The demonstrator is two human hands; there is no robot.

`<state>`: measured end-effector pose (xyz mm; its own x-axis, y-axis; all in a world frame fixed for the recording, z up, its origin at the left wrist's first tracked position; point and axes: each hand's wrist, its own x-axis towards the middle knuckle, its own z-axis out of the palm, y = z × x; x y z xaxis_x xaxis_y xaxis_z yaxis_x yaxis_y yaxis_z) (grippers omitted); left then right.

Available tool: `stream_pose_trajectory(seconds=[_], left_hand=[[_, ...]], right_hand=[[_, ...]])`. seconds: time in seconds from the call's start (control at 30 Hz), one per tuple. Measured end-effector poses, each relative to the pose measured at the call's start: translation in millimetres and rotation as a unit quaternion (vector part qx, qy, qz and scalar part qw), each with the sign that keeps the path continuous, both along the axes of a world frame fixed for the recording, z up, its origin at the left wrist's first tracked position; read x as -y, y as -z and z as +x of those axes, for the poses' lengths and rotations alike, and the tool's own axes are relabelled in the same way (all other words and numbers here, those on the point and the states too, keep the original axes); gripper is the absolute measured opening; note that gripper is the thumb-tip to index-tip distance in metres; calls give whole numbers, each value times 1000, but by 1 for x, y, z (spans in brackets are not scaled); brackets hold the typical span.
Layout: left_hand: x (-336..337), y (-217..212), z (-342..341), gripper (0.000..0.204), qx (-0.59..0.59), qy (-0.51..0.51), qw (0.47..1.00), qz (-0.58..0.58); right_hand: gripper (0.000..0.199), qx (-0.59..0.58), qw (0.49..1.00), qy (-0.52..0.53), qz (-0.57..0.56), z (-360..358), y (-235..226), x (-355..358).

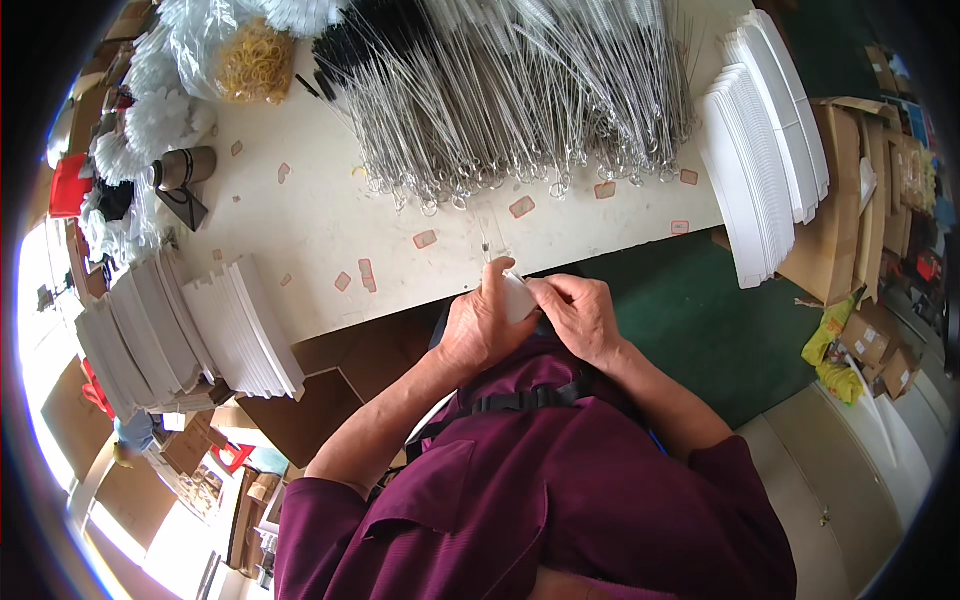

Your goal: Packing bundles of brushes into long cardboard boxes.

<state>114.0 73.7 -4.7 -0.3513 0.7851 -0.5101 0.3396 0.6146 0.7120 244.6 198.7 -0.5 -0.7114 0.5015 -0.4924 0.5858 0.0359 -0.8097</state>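
Note:
At the table's near edge, my left hand (480,318) is closed around a small white piece (518,298), rounded at its visible edge; its exact kind cannot be made out. My right hand (582,318) pinches at the right side of that same piece, fingers pressed together. Thin wire seems to stick out beyond my left fingertips over the tabletop. Beyond both hands lies a big heap of wire-handled brushes (500,110), their looped ends toward me. Some bristles are black, others white or clear.
White card stacks (752,170) stand at the table's right end, more white stacks (235,325) at its left. A bag of yellow rubber bands (255,62), white scalloped pieces (158,118) and a metal cup (188,166) sit far left. Cardboard boxes (845,200) stand at right.

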Motion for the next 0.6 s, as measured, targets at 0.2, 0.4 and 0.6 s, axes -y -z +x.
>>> stream_pose_trajectory(seconds=[0.2, 0.4, 0.6], left_hand=[[6, 4, 12, 58, -71, 3, 996, 54], [10, 3, 17, 45, -104, -13, 989, 101], [15, 5, 19, 52, -86, -10, 992, 87]], right_hand=[[13, -47, 992, 88, -82, -5, 7, 8], [15, -57, 975, 145, -161, 2, 17, 10], [15, -51, 957, 176, -226, 5, 17, 8]])
